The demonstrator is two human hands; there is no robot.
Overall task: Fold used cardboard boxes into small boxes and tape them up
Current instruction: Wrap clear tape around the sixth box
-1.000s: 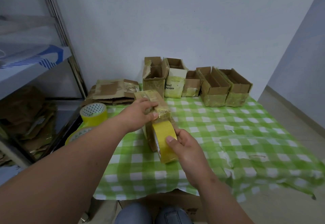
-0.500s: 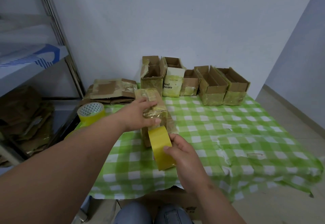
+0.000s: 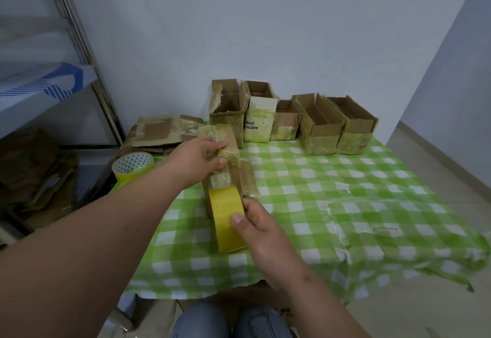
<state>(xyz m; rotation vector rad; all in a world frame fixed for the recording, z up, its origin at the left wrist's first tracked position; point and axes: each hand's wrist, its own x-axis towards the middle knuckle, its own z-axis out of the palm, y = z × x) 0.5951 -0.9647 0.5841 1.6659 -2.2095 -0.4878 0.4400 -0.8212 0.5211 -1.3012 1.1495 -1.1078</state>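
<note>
A small brown cardboard box [image 3: 233, 157], patched with old yellowish tape, stands on the green checked tablecloth [image 3: 318, 186] near the table's middle. My left hand [image 3: 198, 159] grips its top, thumb on the near face. My right hand [image 3: 261, 229] holds a yellow tape roll [image 3: 227, 221] just below the box's near side, thumb on the roll's outer band. A strip of tape runs from the roll up the box's front face. The box's lower near face is hidden behind the roll.
Several open-topped taped boxes [image 3: 318, 128] line the wall at the back. Flattened cardboard [image 3: 164, 133] lies at the back left, with a second yellow tape roll [image 3: 132, 166] near it. A metal shelf [image 3: 47, 114] with more cardboard stands at the left. My knees [image 3: 233, 321] show below the table's edge.
My right hand has drawn the tape roll down and toward me, away from the box's top, lengthening the strip on the front face. My left hand stays gripping the box's top.
</note>
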